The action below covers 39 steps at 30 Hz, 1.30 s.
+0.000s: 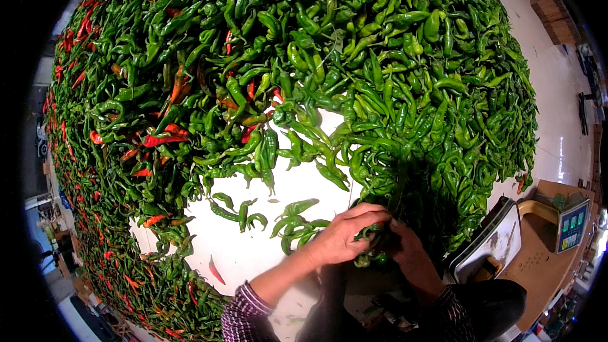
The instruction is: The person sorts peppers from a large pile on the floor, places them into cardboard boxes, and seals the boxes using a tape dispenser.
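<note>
A huge heap of green peppers (380,80) lies before me on a pale tiled floor (223,247), with red peppers (166,137) mixed in mostly at the left. My left hand (349,235) is curled around some green peppers (368,232) at the heap's near edge. Beside it, partly in shadow, my right hand (403,242) touches or nearly touches the same peppers; its fingers are mostly hidden. Several loose green peppers (292,228) lie left of my left hand. A single red pepper (216,270) rests on the floor farther left.
A digital weighing scale (572,225) with a metal platform (491,242) stands at the right beside cardboard (536,266). Cardboard boxes (553,14) are at the upper right. My dark-clothed knee (494,301) is near the platform. The heap curves round to the lower left.
</note>
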Available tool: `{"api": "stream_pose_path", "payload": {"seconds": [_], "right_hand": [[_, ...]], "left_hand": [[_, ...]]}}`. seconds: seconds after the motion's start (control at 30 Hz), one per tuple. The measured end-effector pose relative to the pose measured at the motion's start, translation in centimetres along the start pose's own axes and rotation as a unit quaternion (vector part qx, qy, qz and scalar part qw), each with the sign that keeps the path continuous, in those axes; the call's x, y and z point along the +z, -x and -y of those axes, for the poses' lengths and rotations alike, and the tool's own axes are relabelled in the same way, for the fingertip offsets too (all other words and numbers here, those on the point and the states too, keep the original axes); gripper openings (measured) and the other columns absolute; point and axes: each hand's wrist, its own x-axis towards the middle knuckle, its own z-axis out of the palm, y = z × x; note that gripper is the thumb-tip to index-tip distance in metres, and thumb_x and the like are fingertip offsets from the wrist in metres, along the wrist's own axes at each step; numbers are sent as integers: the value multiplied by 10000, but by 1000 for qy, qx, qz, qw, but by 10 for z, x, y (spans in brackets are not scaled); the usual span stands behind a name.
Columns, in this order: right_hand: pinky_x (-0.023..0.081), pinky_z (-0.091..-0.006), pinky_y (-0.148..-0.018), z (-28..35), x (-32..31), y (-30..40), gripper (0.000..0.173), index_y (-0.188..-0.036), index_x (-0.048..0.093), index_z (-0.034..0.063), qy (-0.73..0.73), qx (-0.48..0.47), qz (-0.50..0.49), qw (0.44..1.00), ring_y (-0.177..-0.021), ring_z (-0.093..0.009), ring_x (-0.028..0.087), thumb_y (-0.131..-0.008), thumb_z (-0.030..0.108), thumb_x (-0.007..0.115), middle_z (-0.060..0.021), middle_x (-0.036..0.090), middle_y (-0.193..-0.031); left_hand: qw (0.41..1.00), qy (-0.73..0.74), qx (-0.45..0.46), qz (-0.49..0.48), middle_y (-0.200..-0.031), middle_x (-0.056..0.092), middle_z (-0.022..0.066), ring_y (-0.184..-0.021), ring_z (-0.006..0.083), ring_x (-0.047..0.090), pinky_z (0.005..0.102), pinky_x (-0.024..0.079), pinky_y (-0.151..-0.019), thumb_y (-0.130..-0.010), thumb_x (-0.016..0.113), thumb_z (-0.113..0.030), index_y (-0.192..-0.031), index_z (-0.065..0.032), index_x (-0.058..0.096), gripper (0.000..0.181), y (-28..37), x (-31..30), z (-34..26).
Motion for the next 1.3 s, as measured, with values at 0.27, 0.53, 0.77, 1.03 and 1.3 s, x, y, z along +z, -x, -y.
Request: {"api": "stream_pose_path", "payload": {"seconds": [0.27, 0.53, 0.77, 1.03, 1.3], "right_hand": [[482, -420, -874, 28, -2, 5, 350, -1043, 583, 79, 44, -104, 83, 990, -1042, -272, 566, -711, 146, 669, -105, 583, -1062], [448, -422, -911, 21, 0, 15, 326, -984, 575, 74, 32, -84, 30, 996, -1046, -288, 558, -683, 144, 678, -122, 581, -1070], [437, -409, -952, 18, 13, 35, 267, -973, 573, 50, 85, -64, 30, 994, -1085, -270, 564, -719, 120, 614, -149, 591, -1171], [461, -379, -931, 17, 32, 35, 378, -1103, 590, 7, 156, -28, 57, 986, -1065, -239, 593, -734, 76, 637, -148, 594, -1194], [412, -298, -923, 7, 73, 29, 537, -1273, 464, 50, 118, -148, 41, 981, -973, -164, 532, -810, 208, 686, -32, 544, -1067]], "left_hand": [[909, -326, -34, -257, -1251, 562, 152, -1159, 322, 500, 410, 391, -1007, -757, 681, -104, -1287, -82, 523, 554, -77, -139, 65], [896, -278, -205, -279, -857, 634, 176, -796, 343, 601, 433, 481, -751, -818, 647, -103, -1050, -36, 629, 242, -53, -79, 112], [807, 426, -238, -331, -1058, 651, 126, -906, 255, 658, 306, 545, -724, -950, 527, -78, -1102, -15, 606, 183, 7, -36, 76], [938, -220, -126, -238, -1302, 542, 207, -1266, 356, 461, 453, 366, -1060, -901, 614, -235, -1226, 4, 562, 407, 31, -19, 37], [959, 64, -183, -205, -1103, 612, 132, -972, 238, 615, 346, 489, -876, -684, 797, -167, -1326, -24, 400, 768, 21, 58, -31]]}}
